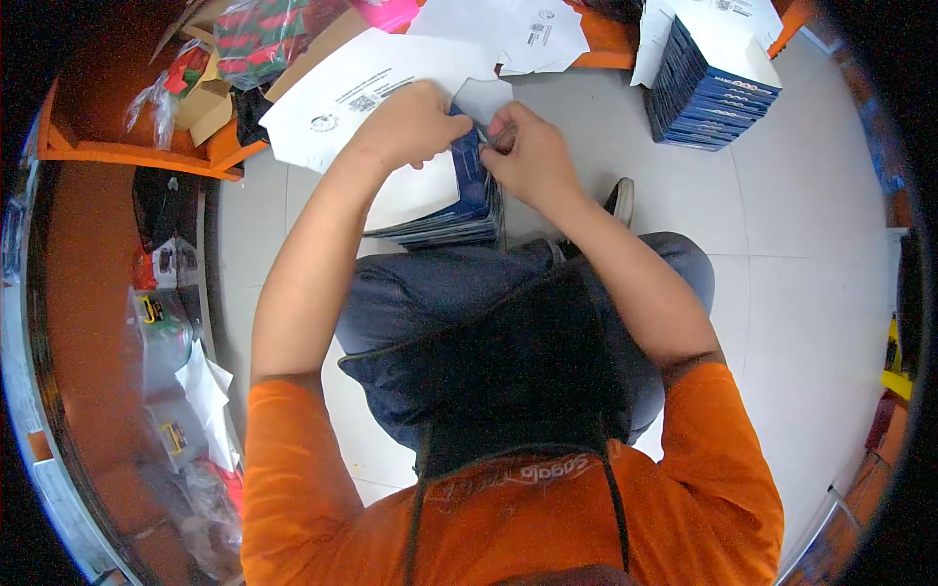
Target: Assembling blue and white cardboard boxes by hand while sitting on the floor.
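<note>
A stack of dark blue printed cardboard sheets (pixel 440 230) lies on the floor in front of my crossed legs. Over it spreads a cardboard sheet (pixel 332 103), its white side up, with small dark print. My left hand (pixel 415 127) rests over this sheet with its fingers curled in at its right edge, partly hidden beneath the hand. Close by on the right, my right hand (pixel 532 156) pinches at the sheet's edge, thumb and fingertips together. A pale flap (pixel 483 98) stands up between the two hands.
A taller stack of blue cardboard pieces (pixel 708 93) stands at the far right, with white sheets on top. More white sheets (pixel 523 34) lie at the back by an orange shelf (pixel 142 161). Plastic-wrapped red and green goods (pixel 262 44) sit at the back left.
</note>
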Demonstrator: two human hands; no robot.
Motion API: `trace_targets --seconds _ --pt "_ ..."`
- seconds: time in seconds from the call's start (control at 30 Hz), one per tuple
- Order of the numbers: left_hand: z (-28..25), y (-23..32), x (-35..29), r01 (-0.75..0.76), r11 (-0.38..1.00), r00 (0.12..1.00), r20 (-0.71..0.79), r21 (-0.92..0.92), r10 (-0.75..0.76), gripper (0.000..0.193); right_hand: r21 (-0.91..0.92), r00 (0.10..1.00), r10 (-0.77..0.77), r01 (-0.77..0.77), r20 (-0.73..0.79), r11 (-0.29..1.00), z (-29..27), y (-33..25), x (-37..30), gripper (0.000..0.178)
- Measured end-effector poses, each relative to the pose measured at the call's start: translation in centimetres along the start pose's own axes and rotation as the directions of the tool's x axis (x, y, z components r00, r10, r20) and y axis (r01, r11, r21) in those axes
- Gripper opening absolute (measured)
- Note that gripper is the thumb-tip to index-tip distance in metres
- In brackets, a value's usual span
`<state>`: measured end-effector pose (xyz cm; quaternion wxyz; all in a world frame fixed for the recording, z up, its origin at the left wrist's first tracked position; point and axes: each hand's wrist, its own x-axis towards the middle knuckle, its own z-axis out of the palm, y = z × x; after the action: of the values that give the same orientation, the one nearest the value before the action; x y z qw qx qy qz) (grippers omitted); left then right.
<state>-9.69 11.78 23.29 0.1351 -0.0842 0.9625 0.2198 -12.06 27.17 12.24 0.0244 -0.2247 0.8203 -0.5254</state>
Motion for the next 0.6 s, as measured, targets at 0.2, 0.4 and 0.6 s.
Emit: trace_targets --seconds 0.2,0.4,0.6 --pt "-0.1 0.8 0.1 0.025 0.996 0.999 0.029 0.081 -0.027 0.035 0.019 0.999 0.019 -0.020 0.035 1.000 0.3 0.4 0.2 0.026" --pt "0.3 1.4 0.0 -0.081 0.987 0.993 0.100 0.140 0.067 0.037 -0.010 0.999 -0.041 0.041 -0.016 0.999 0.4 -0.3 -0.5 0.025" --pt "2.3 -1.8 1.7 -0.128 0.926 0.948 -0.229 0.355 0.219 0.042 -0.039 0.993 -0.117 0.118 0.007 0.992 0.9 -0.8 -0.6 0.025"
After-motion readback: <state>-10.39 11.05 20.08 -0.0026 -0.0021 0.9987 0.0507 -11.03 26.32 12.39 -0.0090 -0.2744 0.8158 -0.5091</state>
